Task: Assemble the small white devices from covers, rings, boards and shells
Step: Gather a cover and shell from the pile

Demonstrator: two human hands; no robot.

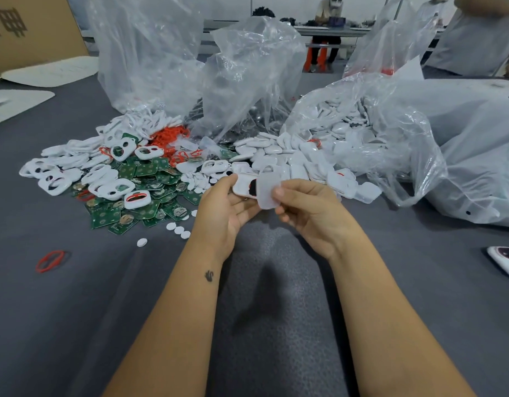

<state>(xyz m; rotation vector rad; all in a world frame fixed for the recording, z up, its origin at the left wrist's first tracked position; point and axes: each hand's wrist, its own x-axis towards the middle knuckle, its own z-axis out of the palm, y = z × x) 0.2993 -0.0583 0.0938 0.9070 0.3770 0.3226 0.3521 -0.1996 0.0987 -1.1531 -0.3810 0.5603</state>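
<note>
Above the grey table, my left hand (223,206) holds a white shell (243,186) with a dark opening. My right hand (302,204) pinches a translucent white cover (269,190) by its edge, held against the shell's right side. Behind my hands lies a heap of parts: white frames with cut-outs (110,187), green circuit boards (150,193), red rings (168,137) and white shells (279,156). Small white oval pieces (178,230) lie loose near my left wrist.
Large clear plastic bags (247,73) stand behind the heap, one at the right (370,130) spilling white shells. A red ring (49,260) lies alone at the left. A finished white device (505,260) sits at the right edge. People are at the back.
</note>
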